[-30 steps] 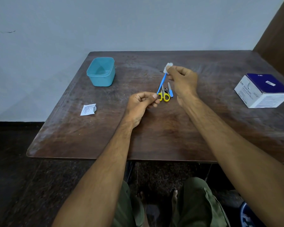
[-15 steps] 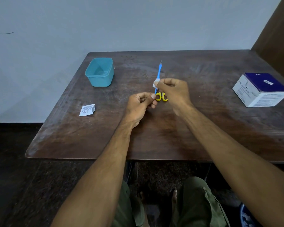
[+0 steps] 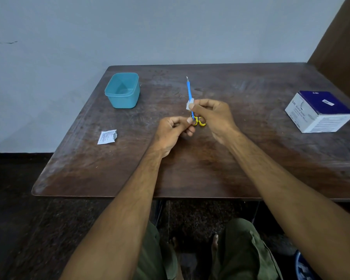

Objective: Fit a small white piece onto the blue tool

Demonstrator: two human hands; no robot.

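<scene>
- While the left hand [image 3: 173,131] is pinching the lower end of the blue-handled cuticle tool [image 3: 189,93], the tool is standing upright above the table [image 3: 210,168].
- The right hand [image 3: 212,116] is pinching a white wipe [image 3: 190,103] around the shaft.
- Judgement: the tool is handling as light, stiff and thin; its metal tip, possibly sharp, is best avoided, so grip the handle.

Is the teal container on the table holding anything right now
No, the teal container stands open near the table's far left corner, and only its bare inside shows.
</scene>
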